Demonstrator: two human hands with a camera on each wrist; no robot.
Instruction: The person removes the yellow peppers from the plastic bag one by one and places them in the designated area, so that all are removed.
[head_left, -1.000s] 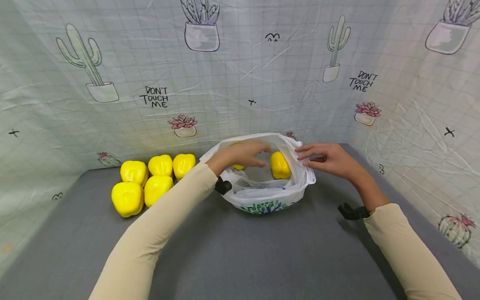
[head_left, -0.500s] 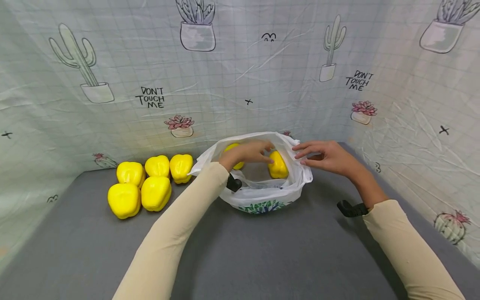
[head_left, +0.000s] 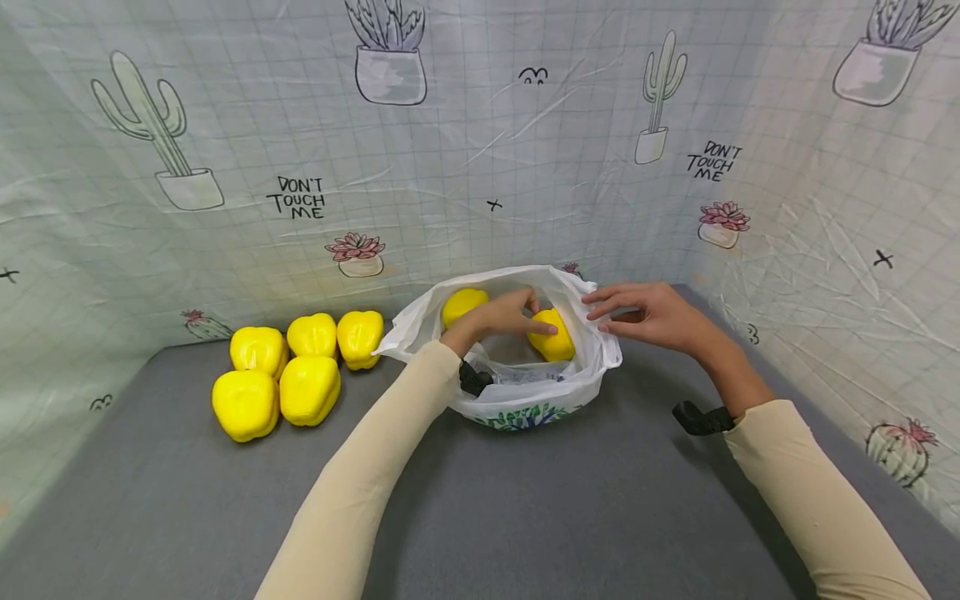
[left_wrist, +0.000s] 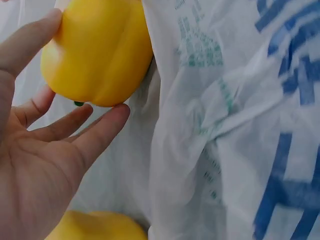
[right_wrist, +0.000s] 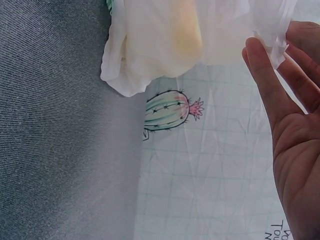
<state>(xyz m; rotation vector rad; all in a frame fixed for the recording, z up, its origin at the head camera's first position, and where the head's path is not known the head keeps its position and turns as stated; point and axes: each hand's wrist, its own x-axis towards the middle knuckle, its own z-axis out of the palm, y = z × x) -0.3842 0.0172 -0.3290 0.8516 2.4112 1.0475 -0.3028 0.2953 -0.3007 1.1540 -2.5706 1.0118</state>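
A white plastic bag (head_left: 536, 387) with a green and blue print stands with its mouth spread. My left hand (head_left: 501, 319) reaches inside it. In the left wrist view, that hand's thumb and fingers (left_wrist: 105, 127) are set around the end of a yellow bell pepper (left_wrist: 100, 50), near its small green stem. Another yellow bell pepper (head_left: 463, 305) lies in the left part of the bag, partly behind the left hand. At the bag's right rim, my right hand (head_left: 651, 317) pinches the plastic between thumb and fingers (right_wrist: 262, 65).
Several yellow bell peppers (head_left: 309, 390) stand grouped on the grey table (head_left: 525, 517), left of the bag. Behind and to the right hangs a patterned curtain (head_left: 465, 167) with cactus drawings. Black straps (head_left: 703, 419) sit on the wrists.
My left hand has gone deeper into the bag and taken hold of the right bell pepper, which now leans over. The left bell pepper shows more. My right hand has kept to the rim.
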